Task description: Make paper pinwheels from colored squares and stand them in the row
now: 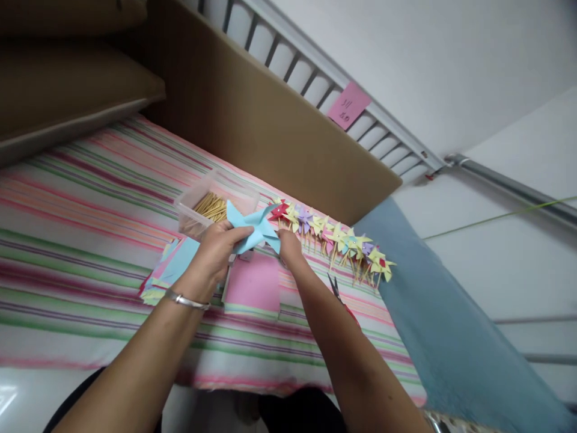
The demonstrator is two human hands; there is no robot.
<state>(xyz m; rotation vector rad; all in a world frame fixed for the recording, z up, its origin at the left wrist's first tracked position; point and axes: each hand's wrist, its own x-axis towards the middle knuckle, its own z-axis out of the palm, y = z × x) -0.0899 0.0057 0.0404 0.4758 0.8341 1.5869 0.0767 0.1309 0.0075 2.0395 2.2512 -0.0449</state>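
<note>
Over the surface (67, 240), between near and far edges, your left hand (215, 248) is pinching the blue pinwheel (258, 228) leftward, thumb uppermost; your right hand (290, 245) is sitting at its right blade, hold hidden.

Striped cloth (81, 252) leaves passage leftward; the brown board (265, 126) blocks behind.

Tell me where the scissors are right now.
In the head view, the scissors lie on the striped tablecloth, just right of the right forearm, which partly hides them, nearer the person than the pinwheels.
</note>
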